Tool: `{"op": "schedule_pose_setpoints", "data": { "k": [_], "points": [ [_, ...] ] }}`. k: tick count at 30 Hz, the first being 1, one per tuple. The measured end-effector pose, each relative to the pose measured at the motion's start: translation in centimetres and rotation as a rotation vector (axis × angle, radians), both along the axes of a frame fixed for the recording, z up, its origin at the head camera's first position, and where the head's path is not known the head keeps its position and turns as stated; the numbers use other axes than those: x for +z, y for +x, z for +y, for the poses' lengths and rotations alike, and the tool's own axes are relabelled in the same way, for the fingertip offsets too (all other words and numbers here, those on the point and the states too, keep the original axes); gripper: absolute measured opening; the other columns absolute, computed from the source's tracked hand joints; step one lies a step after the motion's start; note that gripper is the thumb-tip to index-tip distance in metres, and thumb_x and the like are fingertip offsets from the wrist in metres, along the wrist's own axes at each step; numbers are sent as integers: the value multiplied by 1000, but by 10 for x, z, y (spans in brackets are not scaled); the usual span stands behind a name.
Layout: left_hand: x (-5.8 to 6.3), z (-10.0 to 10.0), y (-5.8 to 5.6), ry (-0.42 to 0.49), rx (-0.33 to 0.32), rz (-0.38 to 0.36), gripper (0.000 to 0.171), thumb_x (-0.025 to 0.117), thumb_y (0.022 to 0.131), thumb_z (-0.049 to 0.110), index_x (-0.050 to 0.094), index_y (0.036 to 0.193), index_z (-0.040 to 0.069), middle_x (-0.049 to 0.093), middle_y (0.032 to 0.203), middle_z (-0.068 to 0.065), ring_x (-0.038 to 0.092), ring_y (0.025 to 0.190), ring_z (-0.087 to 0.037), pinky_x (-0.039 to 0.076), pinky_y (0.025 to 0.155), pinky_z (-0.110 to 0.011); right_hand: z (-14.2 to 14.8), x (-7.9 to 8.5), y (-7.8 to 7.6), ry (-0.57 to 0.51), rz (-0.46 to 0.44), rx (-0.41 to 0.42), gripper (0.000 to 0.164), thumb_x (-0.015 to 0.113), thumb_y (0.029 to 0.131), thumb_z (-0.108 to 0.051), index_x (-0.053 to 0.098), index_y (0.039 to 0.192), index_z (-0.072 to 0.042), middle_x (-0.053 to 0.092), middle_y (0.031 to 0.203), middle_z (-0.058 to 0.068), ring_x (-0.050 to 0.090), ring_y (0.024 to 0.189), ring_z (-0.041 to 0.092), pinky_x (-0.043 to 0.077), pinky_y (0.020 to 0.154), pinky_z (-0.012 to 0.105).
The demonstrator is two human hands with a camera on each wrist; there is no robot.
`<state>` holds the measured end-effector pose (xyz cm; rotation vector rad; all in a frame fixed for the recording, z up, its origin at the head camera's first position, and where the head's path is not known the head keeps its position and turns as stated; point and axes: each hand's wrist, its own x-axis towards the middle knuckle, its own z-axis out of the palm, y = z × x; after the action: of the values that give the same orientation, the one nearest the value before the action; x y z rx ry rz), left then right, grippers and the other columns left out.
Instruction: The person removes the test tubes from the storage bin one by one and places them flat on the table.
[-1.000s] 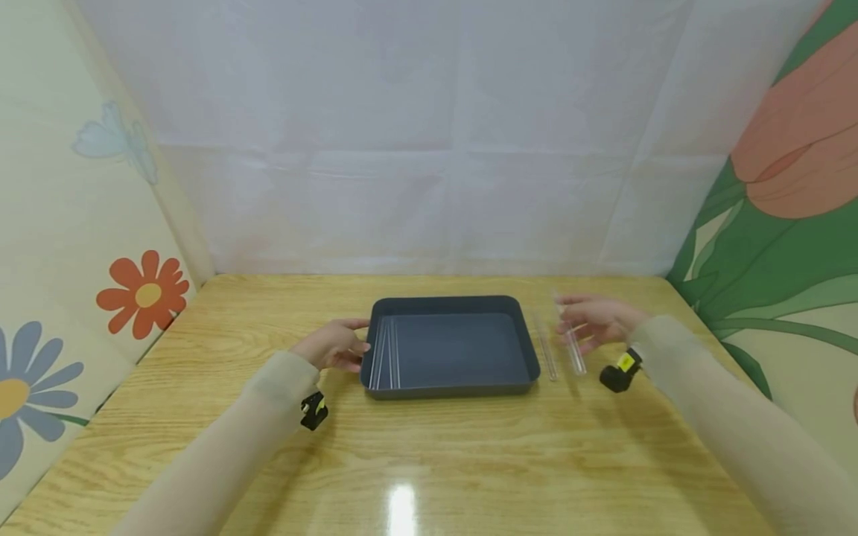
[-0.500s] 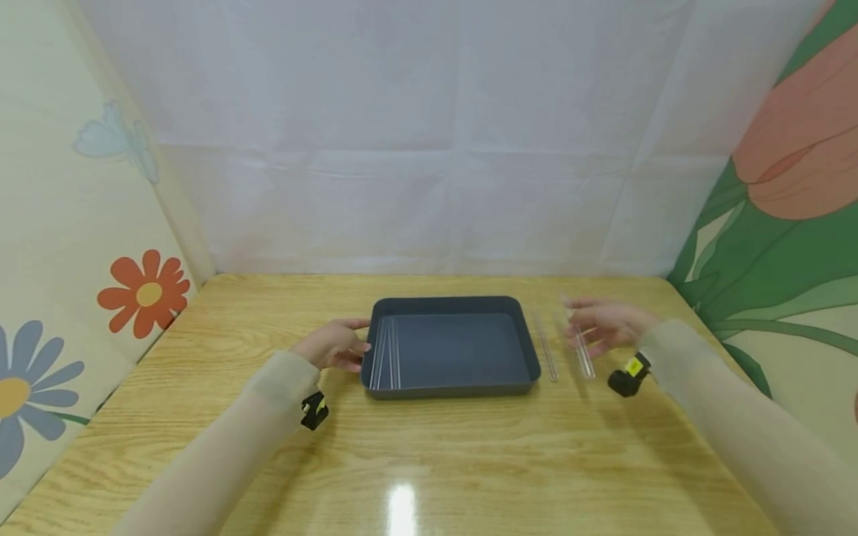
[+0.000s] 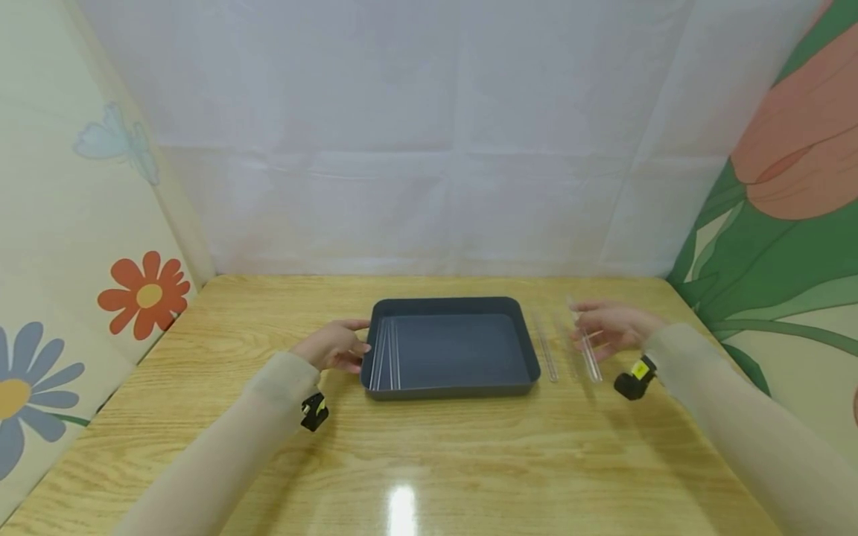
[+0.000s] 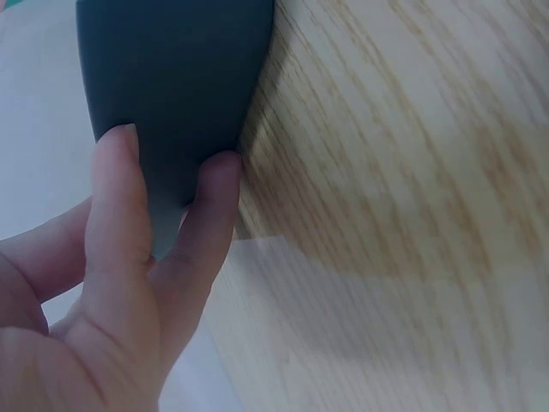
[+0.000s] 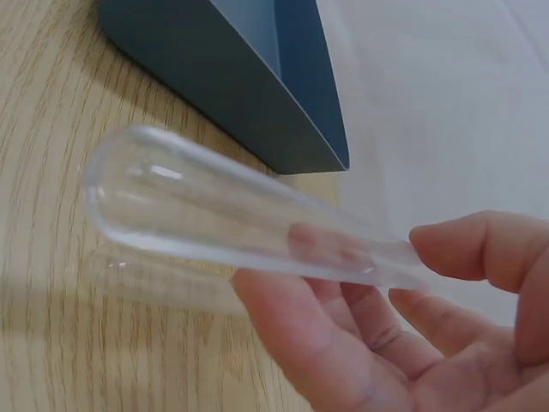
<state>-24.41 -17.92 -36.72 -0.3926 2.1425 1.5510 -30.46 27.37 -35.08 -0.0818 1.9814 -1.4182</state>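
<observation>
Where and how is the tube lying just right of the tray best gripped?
Probably pinched across its middle, from above and slightly right: the tube is long and slim, lies beside the tray, and the tray's wall crowds its left. The right hand holds another tube, so likely needs freeing first.

The tray is dark blue-grey. The held tube is colourless and transparent. The wood-grained table is yellow-tan; the backdrop is plain white. The left panel shows a red flower with a yellow centre. The cuffs appear pale grey-green, though indistinct.
</observation>
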Motion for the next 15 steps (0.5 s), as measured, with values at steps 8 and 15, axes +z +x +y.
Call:
{"op": "schedule_pose_setpoints", "data": {
  "k": [8,15],
  "points": [
    [0,0,1,-3,-1,1,68,48,95,-8,19,155,6,51,125,-26,60,77,-20,57,62,-26,4,-2,0,0,-5,-18,71,46,97,-7,3,153,1,58,111,17,62,91,23,56,79,42],
    [-1,0,0,-8,0,-2,68,49,96,-7,20,155,7,47,131,-28,61,79,-20,57,62,-26,10,-5,0,8,0,-26,70,46,98,-7,4,153,2,56,110,16,62,88,20,57,76,40]
  ]
}}
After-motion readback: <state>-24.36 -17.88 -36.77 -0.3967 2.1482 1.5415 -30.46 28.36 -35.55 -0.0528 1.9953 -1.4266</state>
